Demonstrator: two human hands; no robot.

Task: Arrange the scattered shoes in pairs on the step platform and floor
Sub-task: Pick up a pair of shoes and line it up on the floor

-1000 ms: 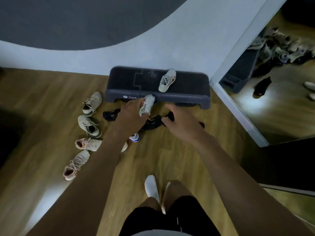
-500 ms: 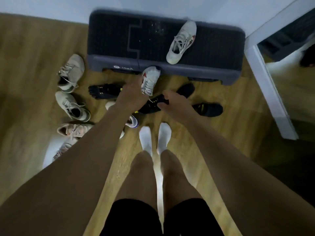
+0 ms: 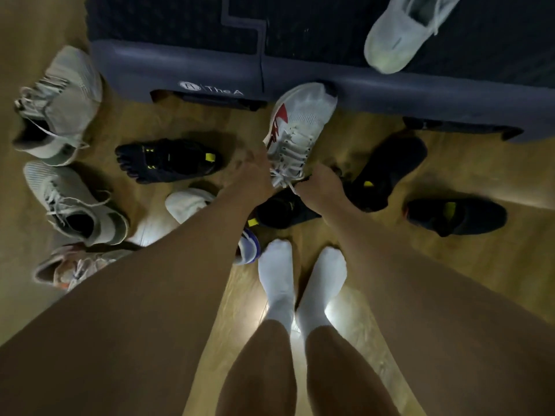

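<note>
Step platform (image 3: 300, 82) bears 1 white shoe (image 3: 396, 40); left hand (image 3: 252, 178) grips red-marked sneaker (image 3: 300, 124)

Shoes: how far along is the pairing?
Done: one white shoe lies on the step platform, no pair yet. In hand: left hand holds a white-red shoe at the platform's front edge; right hand appears to grip a black shoe. Left: grey shoes, a pink shoe, a black toe shoe and two more black shoes lie unsorted on the floor.

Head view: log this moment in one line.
left hand grips white red-marked sneaker | toe at step platform edge | right hand on black shoe, grip unclear | second white sneaker on platform
</note>
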